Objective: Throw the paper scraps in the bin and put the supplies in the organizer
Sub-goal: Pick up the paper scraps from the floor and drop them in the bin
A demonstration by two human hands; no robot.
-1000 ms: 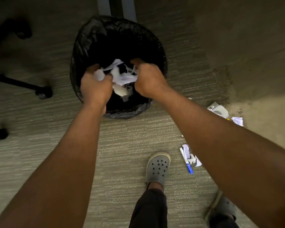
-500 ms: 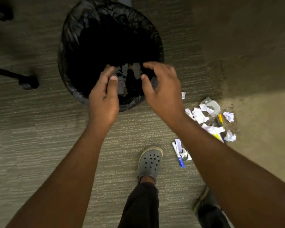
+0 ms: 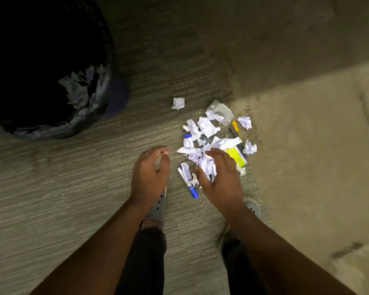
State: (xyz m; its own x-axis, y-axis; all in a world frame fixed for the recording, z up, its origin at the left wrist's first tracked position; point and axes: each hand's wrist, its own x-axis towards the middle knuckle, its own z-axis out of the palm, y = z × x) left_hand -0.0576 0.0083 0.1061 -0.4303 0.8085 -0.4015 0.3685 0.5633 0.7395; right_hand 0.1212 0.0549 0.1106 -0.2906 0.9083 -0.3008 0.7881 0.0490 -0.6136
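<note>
Carpet (image 3: 73, 199): grey-beige with fine pale horizontal ribbing; adjoining floor area (image 3: 317, 167) at right: plain tan, mottled with faint darker smudges. Bin liner (image 3: 51, 133): glossy black, with grey-blue sheen along the rim. Paper scraps in bin (image 3: 77, 90): greyish white in shadow. Paper scraps on carpet (image 3: 207, 126): white, some with faint bluish-purple marks. Marker (image 3: 189, 182): white barrel, blue cap. Small bottle (image 3: 188, 141): white body, blue cap. Sticky notes (image 3: 235, 156): bright yellow. Pen (image 3: 235, 128): yellow-orange. Tape dispenser (image 3: 222, 109): translucent grey. Clogs (image 3: 157, 209): grey, dotted with dark round holes. Trouser legs (image 3: 145, 262): black.
</note>
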